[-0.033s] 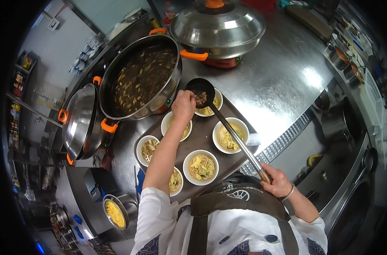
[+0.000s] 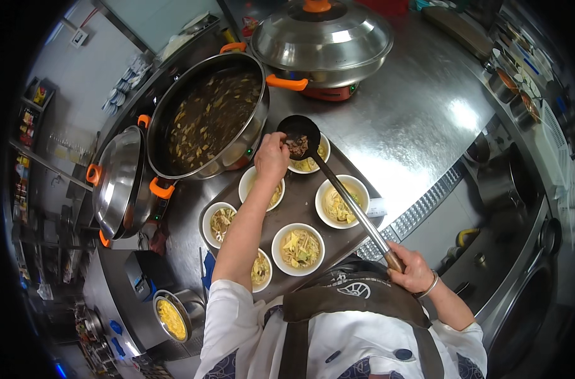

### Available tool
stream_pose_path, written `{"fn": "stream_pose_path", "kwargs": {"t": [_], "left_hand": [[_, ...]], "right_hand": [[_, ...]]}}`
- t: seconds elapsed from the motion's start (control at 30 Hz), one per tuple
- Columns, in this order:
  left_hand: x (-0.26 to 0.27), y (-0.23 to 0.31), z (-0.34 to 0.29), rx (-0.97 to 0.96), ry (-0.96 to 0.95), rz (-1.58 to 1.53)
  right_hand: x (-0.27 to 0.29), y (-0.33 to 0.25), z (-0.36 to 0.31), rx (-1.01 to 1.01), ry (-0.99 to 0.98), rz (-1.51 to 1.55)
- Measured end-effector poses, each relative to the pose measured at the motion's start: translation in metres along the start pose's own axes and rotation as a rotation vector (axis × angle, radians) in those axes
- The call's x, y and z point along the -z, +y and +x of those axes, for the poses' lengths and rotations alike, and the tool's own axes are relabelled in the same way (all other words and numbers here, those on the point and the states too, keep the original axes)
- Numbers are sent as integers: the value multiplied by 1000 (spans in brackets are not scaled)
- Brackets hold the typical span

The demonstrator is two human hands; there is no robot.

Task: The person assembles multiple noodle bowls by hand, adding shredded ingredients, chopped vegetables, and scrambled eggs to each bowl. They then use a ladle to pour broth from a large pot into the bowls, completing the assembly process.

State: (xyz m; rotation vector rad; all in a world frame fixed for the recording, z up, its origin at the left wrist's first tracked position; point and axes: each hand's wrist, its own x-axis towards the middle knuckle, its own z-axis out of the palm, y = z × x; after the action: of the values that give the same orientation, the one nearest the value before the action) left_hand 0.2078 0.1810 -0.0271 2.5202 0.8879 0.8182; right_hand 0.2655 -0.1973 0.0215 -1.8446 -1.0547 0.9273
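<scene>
A long-handled black ladle (image 2: pixel 299 128) is in my right hand (image 2: pixel 415 273), whose fingers wrap round the brown end of the handle. Bits of brown meat (image 2: pixel 298 146) lie in its bowl. At the left rim of that bowl is my left hand (image 2: pixel 272 156), fingertips pressed together; what they hold, if anything, is hidden. Under the ladle, a white bowl of noodles (image 2: pixel 319 158) is partly covered. More noodle bowls stand on the brown tray (image 2: pixel 278 218), including one at front centre (image 2: pixel 298 249) and one on the right (image 2: pixel 342 201). My left forearm hides parts of two others.
A wide pot of dark broth (image 2: pixel 208 117) with orange handles stands left of the tray. Lidded pans stand behind (image 2: pixel 322 44) and at far left (image 2: pixel 117 180). A metal container of yellow food (image 2: pixel 171 318) sits lower left. Bare steel counter (image 2: pixel 420 114) extends right.
My left hand has shifted very slightly left and down at the ladle's rim, showing a little more of the meat. Otherwise the scene looks the same.
</scene>
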Motion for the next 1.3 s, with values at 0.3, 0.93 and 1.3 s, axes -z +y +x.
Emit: {"fn": "stream_pose_path", "kwargs": {"t": [0.3,0.93,1.3], "left_hand": [[-22,19,6,-150,-164,-149],[-28,16,7,-186,-226,96],[-11,17,-8,-111,-139,-88]], "right_hand": [[11,2,-3,-13,45,-70],[13,16,5,16,117,-23],[16,20,-3,13,80,34]]}}
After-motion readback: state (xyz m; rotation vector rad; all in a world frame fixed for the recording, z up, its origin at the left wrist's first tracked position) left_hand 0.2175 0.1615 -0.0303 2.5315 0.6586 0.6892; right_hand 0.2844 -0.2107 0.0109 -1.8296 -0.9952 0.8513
